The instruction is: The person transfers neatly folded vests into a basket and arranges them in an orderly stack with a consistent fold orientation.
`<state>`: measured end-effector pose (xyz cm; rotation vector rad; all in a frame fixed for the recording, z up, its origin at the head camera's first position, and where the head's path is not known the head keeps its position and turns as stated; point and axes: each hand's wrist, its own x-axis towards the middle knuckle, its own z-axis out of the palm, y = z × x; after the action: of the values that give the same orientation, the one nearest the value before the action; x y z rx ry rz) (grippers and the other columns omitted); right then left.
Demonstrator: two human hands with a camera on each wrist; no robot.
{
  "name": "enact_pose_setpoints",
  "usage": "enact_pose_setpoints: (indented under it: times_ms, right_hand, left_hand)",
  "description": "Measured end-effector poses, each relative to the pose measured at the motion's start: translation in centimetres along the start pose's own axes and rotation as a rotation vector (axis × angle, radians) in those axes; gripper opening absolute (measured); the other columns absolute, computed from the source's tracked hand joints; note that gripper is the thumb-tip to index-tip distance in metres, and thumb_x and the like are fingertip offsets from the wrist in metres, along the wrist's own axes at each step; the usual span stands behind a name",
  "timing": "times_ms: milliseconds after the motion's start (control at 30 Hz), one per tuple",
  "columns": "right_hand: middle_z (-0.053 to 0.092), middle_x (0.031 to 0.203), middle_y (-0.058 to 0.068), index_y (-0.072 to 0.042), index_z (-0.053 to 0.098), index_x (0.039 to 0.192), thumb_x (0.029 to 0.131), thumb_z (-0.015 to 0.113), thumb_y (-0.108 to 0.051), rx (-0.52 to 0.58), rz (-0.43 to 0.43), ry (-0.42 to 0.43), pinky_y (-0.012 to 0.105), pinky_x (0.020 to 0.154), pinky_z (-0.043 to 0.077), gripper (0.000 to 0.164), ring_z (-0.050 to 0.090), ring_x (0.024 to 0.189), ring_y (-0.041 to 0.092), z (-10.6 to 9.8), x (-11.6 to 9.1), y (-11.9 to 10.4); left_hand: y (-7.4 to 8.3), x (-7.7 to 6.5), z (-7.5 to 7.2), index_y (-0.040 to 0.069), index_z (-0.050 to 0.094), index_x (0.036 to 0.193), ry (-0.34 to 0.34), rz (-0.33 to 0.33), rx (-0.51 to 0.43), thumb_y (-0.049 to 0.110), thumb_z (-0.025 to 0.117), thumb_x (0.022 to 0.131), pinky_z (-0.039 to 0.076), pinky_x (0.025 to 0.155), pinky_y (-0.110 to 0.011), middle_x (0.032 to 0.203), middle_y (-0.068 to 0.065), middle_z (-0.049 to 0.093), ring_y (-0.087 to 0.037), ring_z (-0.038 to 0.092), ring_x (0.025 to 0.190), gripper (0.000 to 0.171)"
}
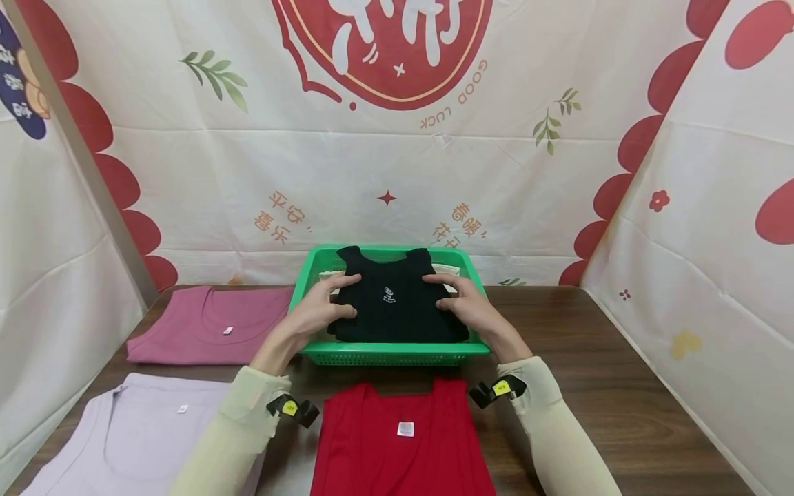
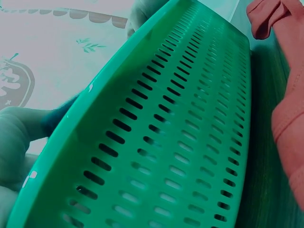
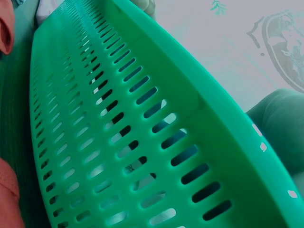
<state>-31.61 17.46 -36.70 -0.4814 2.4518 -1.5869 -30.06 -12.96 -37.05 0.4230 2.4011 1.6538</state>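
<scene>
A folded black tank top (image 1: 397, 313) with a small white print lies face up in a green plastic basket (image 1: 397, 348). Its two shoulder straps point to the back rim. My left hand (image 1: 316, 306) rests at the top's left edge, index finger and thumb spread apart on the cloth. At the opposite edge, my right hand (image 1: 471, 306) touches the fabric the same way. The other fingers are mostly hidden. In the wrist views, the basket's slotted wall (image 2: 161, 123) hides most of the garment, with part of each hand showing past the rim.
Off-white cloth (image 1: 448, 270) shows beneath the black top. A red tank top (image 1: 397, 448) lies in front of the basket, a lilac one (image 1: 155, 427) at front left, and a mauve one (image 1: 217, 331) behind it. Printed curtains (image 1: 384, 165) enclose the brown table (image 1: 595, 393).
</scene>
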Motion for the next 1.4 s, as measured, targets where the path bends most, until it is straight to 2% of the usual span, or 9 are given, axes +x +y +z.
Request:
enact_pose_setpoints:
  times_ms: [67,167,433,767,1000,1133,1400]
  right_hand:
    - [0.034,0.152,0.009,-0.015,0.048,0.141,0.091,0.049,0.003,-0.017,-0.002,0.000,0.031,0.074,0.050,0.054,0.064,0.101,0.022,0.01,0.01,-0.01]
    - [0.032,0.153,0.008,-0.016,0.047,0.142,0.091,0.049,0.002,-0.035,0.000,-0.007,0.031,0.074,0.049,0.054,0.063,0.102,0.023,0.03,0.05,-0.10]
    - [0.032,0.154,0.008,-0.016,0.045,0.143,0.092,0.049,0.002,-0.041,0.010,-0.022,0.033,0.081,0.052,0.054,0.059,0.117,0.030,0.11,0.06,-0.17]
    - [0.035,0.152,0.010,-0.015,0.044,0.145,0.094,0.051,-0.004,-0.101,0.026,-0.025,0.037,0.086,0.051,0.053,0.054,0.123,0.032,0.41,0.03,0.02]
    - [0.041,0.148,0.013,-0.015,0.042,0.145,0.095,0.051,-0.006,-0.103,0.039,-0.032,0.038,0.086,0.052,0.052,0.057,0.119,0.031,0.48,-0.06,-0.06]
    - [0.039,0.150,0.012,-0.016,0.042,0.145,0.095,0.052,-0.007,-0.129,0.040,-0.031,0.039,0.088,0.051,0.052,0.055,0.121,0.031,0.48,-0.14,-0.07]
    - [0.032,0.154,0.011,-0.014,0.042,0.146,0.095,0.052,-0.010,-0.199,0.045,-0.017,0.047,0.098,0.044,0.052,0.041,0.134,0.032,0.55,-0.16,-0.19]
  left_hand:
    - [-0.04,0.02,0.00,0.025,0.040,0.147,-0.028,-0.009,0.012,0.013,0.065,0.085,0.038,0.105,-0.049,0.162,0.001,0.010,-0.033,0.017,0.146,0.068]
    - [-0.04,-0.08,0.00,0.025,0.038,0.148,-0.049,-0.021,0.016,0.016,0.064,0.086,0.032,0.109,-0.053,0.162,0.002,0.008,-0.029,0.010,0.148,0.068]
    - [0.17,-0.23,0.12,0.026,0.037,0.149,-0.026,-0.056,0.012,0.018,0.064,0.086,0.033,0.109,-0.051,0.162,0.007,0.007,-0.027,0.015,0.147,0.069]
    - [0.05,-0.15,0.24,0.025,0.036,0.149,-0.031,-0.065,0.023,0.019,0.062,0.088,0.029,0.111,-0.055,0.162,0.006,0.008,-0.027,0.014,0.148,0.066]
    - [0.02,-0.09,0.30,0.026,0.036,0.149,-0.031,-0.075,0.034,0.020,0.063,0.088,0.027,0.112,-0.056,0.162,0.005,0.008,-0.025,0.010,0.149,0.066]
    - [0.06,-0.05,0.33,0.025,0.034,0.149,-0.033,-0.080,0.041,0.021,0.063,0.088,0.027,0.113,-0.056,0.162,0.005,0.008,-0.025,0.010,0.149,0.068]
    - [-0.01,-0.09,0.39,0.022,0.033,0.150,-0.030,-0.089,0.046,0.025,0.063,0.089,0.026,0.113,-0.056,0.163,0.001,0.008,-0.026,0.011,0.149,0.069]
